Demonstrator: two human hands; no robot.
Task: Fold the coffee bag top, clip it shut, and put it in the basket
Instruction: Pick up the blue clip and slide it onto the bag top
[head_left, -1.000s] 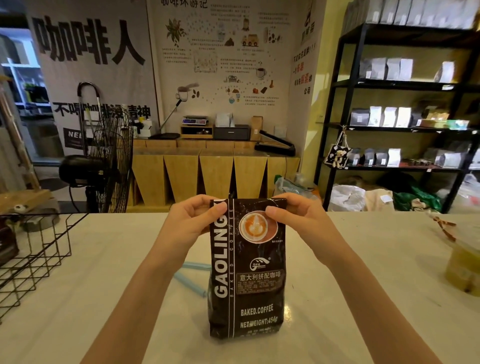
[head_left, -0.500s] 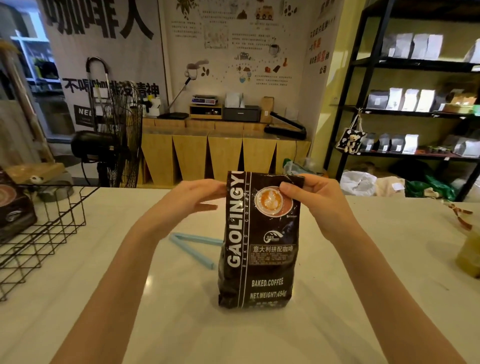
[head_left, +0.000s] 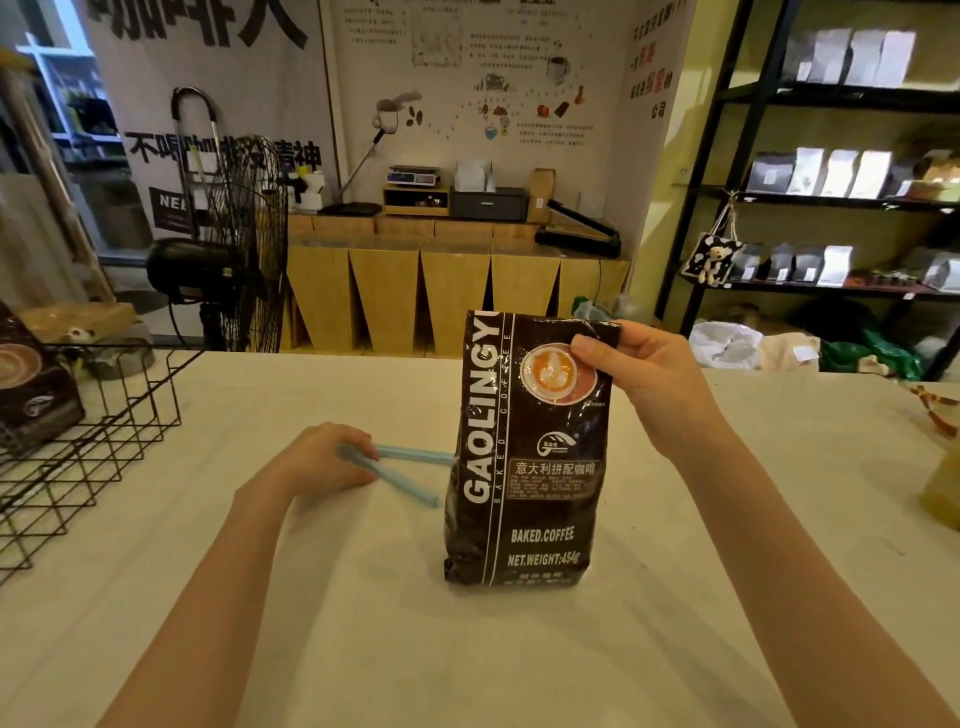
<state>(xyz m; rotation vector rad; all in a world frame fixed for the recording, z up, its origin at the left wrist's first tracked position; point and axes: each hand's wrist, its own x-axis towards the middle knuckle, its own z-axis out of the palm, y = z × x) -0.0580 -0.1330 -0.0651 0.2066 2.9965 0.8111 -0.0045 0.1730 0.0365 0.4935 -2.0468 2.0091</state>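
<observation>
Right hand (head_left: 644, 384) pinches folded top | coffee bag (head_left: 524, 457) black, glossy, upright

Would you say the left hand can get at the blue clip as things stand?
Probably yes: the left hand already rests on the hinged end of the blue clip, which lies open on the table left of the coffee bag.

Right hand (head_left: 644, 384) raised, thumb and fingers (head_left: 589, 347) pinched; left hand (head_left: 317, 460) low, palm down, fingers curled, both forearms extended

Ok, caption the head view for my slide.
Right hand pinches the upright coffee bag's top; left hand reaches the blue clip.
</observation>
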